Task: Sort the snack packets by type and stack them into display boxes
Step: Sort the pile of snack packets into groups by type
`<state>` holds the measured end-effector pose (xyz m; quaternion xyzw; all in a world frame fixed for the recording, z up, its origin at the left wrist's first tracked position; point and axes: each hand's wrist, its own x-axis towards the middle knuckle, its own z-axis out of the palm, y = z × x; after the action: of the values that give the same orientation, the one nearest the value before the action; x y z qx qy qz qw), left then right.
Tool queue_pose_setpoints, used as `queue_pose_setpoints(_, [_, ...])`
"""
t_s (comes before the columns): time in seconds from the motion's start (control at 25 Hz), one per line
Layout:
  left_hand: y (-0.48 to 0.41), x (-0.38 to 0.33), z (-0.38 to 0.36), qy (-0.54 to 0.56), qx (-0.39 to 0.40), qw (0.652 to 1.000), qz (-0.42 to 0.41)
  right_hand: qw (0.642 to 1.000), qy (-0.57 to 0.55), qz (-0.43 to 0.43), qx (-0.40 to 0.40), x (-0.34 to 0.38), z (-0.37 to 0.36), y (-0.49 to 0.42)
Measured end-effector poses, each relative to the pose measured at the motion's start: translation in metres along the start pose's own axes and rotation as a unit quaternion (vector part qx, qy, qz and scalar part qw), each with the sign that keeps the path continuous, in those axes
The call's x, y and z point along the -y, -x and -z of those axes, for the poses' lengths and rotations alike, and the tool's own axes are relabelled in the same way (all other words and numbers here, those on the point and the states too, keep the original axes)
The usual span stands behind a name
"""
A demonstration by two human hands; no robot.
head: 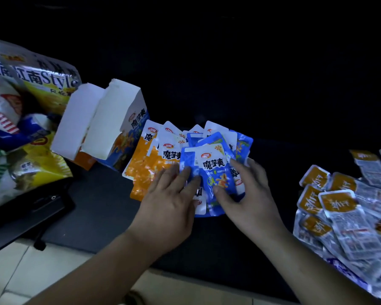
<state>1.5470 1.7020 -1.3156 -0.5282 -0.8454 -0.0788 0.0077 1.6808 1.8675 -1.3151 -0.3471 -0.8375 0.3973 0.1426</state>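
Head view of a dark desk [101,208], seen from above, with a pale tiled floor [20,274] at its near edge.

Centre: a fanned heap of blue packets [243,144] lies on the desk. It overlaps a smaller group of orange packets [144,166] on its left side. Both kinds are printed face up.

The left hand [169,203] lies palm down across the boundary between the two groups. Its fingers are extended and fairly straight, with the fingertips [197,179] pressing on the left margin of the blue heap. It grips nothing.

The right hand [253,194] holds the nearest blue packets. The thumb lies across their printed face, and the fingers curl round their right edge.

Left of centre: two display boxes stand side by side, touching, with their flaps open and white inner card exposed. The blue display box [138,122] stands just beside the orange packets. The orange display box [75,126] is on its far side, with only a strip of orange showing at its base.

Far left: large snack bags [44,84] are piled together, touching the orange display box.

Right: a separate spread of brown-labelled packets [339,203] lies well apart from the blue heap. Some show their labels and some their printed backs.
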Motion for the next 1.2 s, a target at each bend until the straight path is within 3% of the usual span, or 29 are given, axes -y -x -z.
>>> queue_pose_setpoints(0.16, [0.010, 0.018, -0.003, -0.020, 0.027, 0.999, 0.024, 0.989, 0.135, 0.013, 0.053, 0.013, -0.026, -0.003])
queue_pose_setpoints(0.24, [0.014, 0.029, 0.001, -0.039, 0.031, 0.998, 0.032, 0.983, 0.180, -0.001, 0.030, 0.019, -0.042, -0.001])
queue_pose_setpoints(0.56, [0.029, 0.047, 0.007, -0.043, 0.043, 0.996, 0.067, 0.976, 0.216, -0.019, -0.017, 0.035, -0.060, 0.009])
queue_pose_setpoints(0.88, [0.039, 0.026, -0.006, 0.004, 0.010, 1.000, 0.009, 0.997, 0.035, -0.062, -0.015, 0.038, -0.035, 0.000])
queue_pose_setpoints(1.08, [0.025, 0.009, -0.008, 0.032, 0.013, 0.999, 0.042, 0.998, -0.051, -0.044, -0.003, 0.034, -0.038, -0.002])
queue_pose_setpoints(1.2, [0.019, 0.000, -0.007, 0.110, 0.000, 0.990, 0.083, 0.994, -0.097, -0.054, 0.011, 0.029, -0.042, 0.003])
